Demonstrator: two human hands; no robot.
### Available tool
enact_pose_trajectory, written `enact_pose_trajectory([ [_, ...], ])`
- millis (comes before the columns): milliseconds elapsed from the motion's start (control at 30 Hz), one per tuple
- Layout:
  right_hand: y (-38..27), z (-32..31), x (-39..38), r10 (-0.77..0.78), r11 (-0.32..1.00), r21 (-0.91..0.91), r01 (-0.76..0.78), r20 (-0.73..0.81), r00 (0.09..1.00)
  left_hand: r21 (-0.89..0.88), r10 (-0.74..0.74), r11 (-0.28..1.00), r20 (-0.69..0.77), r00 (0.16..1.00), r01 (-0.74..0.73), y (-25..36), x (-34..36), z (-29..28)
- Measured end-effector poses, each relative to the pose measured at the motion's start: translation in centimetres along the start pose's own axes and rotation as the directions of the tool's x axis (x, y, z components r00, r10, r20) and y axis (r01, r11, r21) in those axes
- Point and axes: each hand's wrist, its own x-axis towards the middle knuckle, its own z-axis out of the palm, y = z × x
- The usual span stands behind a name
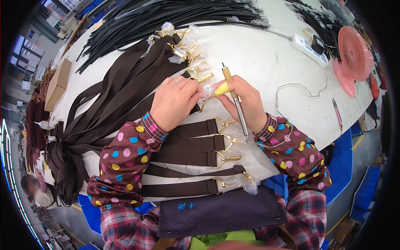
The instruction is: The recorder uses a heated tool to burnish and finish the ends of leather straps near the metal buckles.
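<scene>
My left hand (pixel 175 102) is closed, its thumb and fingers pinching clear plastic film (pixel 207 88) wrapped about the gold clasp of a dark brown strap. In my right hand (pixel 248 102) is a corded soldering-iron-like pen (pixel 240 116) with a yellow-wrapped grip; its thin tip points away from me. The right thumb and fingers come close to the same film; whether they grip it is hard to see. Several brown straps (pixel 112 93) lie bunched under and left of my left hand. Nearer to me, more straps end in gold hook clasps (pixel 228 158), some with film on them.
Black straps (pixel 175 18) are heaped along the far side of the white table (pixel 266 54). To the right stand a white power strip (pixel 309 49) and a pink fan (pixel 354 56); a pink-handled tool (pixel 337 111) lies nearer. At left are a cardboard box (pixel 57 85) and another person (pixel 39 191).
</scene>
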Motion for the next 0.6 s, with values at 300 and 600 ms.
enact_pose_trajectory([
  [300, 0.4, 0.2, -0.3, 0.065, 0.996, 0.059, -0.062, -0.045, 0.997, 0.049, -0.279, 0.958, -0.061, 0.958, 0.282, -2.7, -1.8, -1.7],
  [600, 0.2, 0.2, -0.4, 0.006, 1.0, -0.021, -0.006, -0.002, 1.0, -0.289, -0.24, 0.912, 0.197, 0.951, 0.29, 0.6, -1.7, -1.8],
])
